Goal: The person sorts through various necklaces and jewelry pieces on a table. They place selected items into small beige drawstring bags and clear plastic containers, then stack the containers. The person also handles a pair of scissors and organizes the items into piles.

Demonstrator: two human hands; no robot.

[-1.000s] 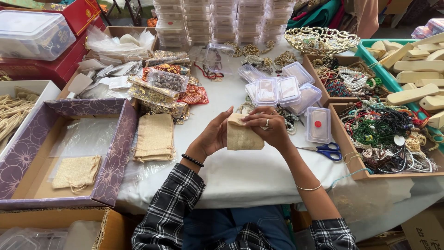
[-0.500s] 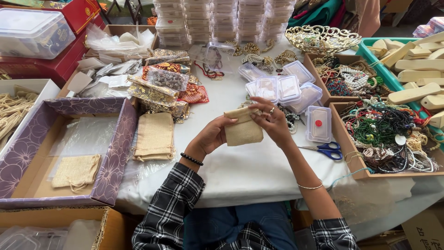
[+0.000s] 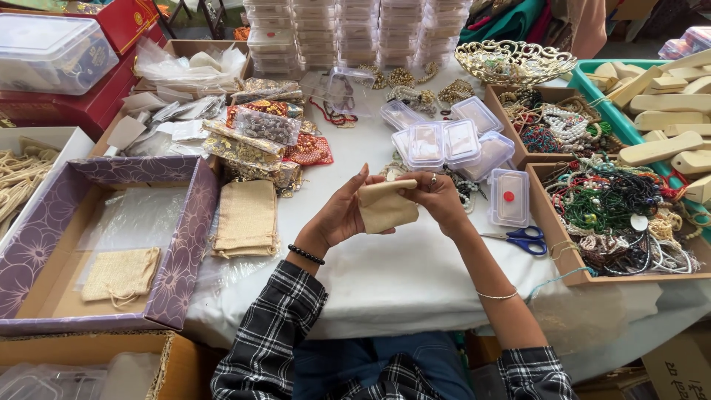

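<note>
White cloth covers the table (image 3: pixel 385 281), and everything else sits around the burlap pouch (image 3: pixel 386 210) held above its middle. Left of the pouch lies the purple flowered box (image 3: pixel 194 222) with one flat pouch inside it (image 3: pixel 120 274), and between that box and the held pouch rests a stack of empty pouches (image 3: pixel 247 217). Right of the pouch stand two cardboard trays of bead necklaces (image 3: pixel 622 215), with blue-handled scissors (image 3: pixel 527 240) and a small clear plastic box with a red dot (image 3: pixel 508 198) closer in. The left hand (image 3: pixel 339 215) cups the pouch from behind, thumb and fingers closed on its side; the right hand (image 3: pixel 437 198) pinches the top edge, fingers together on the fabric. A second ago the pouch hung flat and upright between both hands; half a second ago it had been lifted and tilted, with the right fingers spread over its mouth. Now the top is folded over and the right fingers have drawn in tight on it, which reads as the mouth being closed or cinched. Nothing else on the table has moved.
</note>
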